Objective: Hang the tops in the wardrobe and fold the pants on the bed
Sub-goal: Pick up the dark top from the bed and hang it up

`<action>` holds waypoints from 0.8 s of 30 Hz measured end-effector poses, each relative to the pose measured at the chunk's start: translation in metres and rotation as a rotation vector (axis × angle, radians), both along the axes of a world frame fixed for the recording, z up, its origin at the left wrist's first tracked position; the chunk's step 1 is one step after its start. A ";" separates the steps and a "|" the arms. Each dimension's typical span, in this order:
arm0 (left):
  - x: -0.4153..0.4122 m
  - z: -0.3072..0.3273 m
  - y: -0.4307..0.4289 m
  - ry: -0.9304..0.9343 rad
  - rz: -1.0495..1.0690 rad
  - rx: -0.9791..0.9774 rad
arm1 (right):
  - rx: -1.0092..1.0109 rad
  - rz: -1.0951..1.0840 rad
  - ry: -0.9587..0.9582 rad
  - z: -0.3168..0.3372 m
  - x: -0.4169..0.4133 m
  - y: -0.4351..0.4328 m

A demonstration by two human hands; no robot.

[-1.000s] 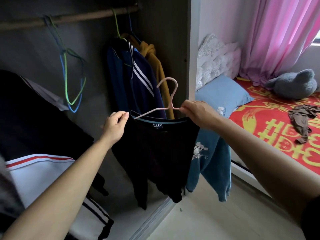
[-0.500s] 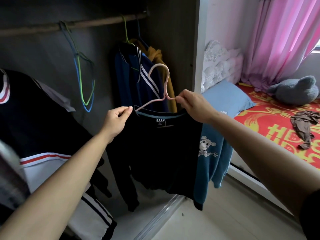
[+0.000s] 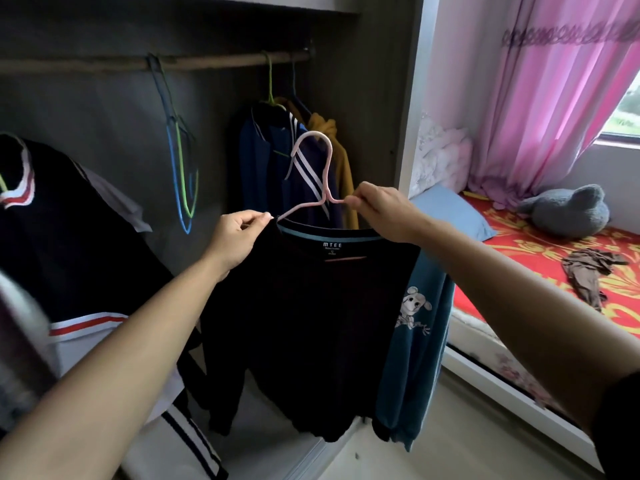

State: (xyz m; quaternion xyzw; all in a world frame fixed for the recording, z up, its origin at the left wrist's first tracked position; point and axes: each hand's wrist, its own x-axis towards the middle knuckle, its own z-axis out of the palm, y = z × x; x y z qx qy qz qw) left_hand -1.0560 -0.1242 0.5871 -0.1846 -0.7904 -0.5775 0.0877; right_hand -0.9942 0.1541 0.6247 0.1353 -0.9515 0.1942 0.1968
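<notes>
Holding a black long-sleeved fabric top (image 3: 311, 323) on a thin pink wire hanger (image 3: 327, 168) before the dark wardrobe (image 3: 104, 116): left hand (image 3: 239, 237) is pinching collar and hanger arm, right hand (image 3: 384, 213) is pinching the wire beside the neck. Advisable: raising the hook level onto the brown wooden rail (image 3: 214, 62), aiming for its free stretch.

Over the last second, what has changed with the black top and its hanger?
The pink hanger with the black top rose and moved slightly left, nearer the rail. No grasp changed: the left hand still pinches the top's shoulder, the right hand the hanger. The hung clothes and the brown garment on the bed stayed.
</notes>
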 end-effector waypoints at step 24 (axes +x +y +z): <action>-0.146 0.113 -0.010 0.381 0.381 -0.951 | -1.112 0.061 -0.473 0.083 -0.142 -0.070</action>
